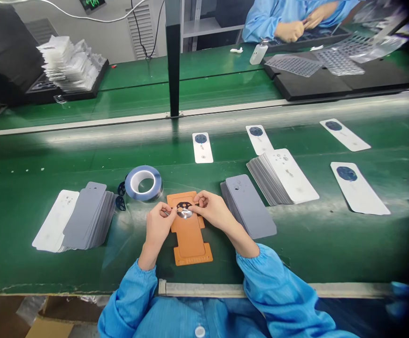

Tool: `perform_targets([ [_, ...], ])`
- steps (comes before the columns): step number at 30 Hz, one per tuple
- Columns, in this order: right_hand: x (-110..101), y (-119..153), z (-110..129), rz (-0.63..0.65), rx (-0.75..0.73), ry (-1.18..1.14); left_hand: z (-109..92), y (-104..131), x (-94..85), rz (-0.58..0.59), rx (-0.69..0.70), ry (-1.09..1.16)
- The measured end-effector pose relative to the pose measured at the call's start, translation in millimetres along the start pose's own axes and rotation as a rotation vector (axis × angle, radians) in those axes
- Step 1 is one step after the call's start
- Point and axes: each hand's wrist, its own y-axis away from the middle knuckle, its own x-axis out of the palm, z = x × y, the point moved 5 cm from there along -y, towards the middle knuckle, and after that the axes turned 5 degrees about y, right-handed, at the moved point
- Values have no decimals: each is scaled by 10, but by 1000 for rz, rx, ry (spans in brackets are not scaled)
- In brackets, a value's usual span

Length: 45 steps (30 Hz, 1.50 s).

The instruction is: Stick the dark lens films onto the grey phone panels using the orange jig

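An orange fixture (190, 239) lies on the green work surface in front of me. On its upper part rests a round dark film piece (184, 210) with holes and a shiny lower area. My left hand (159, 227) pinches the film's left edge, thumb and index finger together. At its right edge, my right hand (214, 210) has its fingertips closed on the film. A roll of blue film (143, 183) lies to the upper left, with dark round pieces (120, 203) beside it. The fingertips partly hide the film's sides.
Stacks of grey panels (84, 216) and white panels (54, 220) lie left; more grey (250, 206) and white stacks (290, 176) lie right. Single white panels (361, 190) with dark discs lie beyond. A black post (173, 70) stands ahead; another person's hands (290, 32) are across the bench.
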Motion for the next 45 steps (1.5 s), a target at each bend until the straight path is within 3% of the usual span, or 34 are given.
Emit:
perform_targets([
  [15,6,10,-21,-14,17,-20,-19,-30,-23,16,0,15],
  [22,-9,45,-116,34,90,-258,-23,-28,-21,16,-5,-6],
  [33,14,49,-21,-108,-3,-7,-21,-11,-26,29,24,-27],
  [39,11,79,11,-86,-63,10,-52,-5,-27,20,62,-55],
  [45,-13,111,31,-17,-20,-37,-75,3,-29,16,68,-68],
])
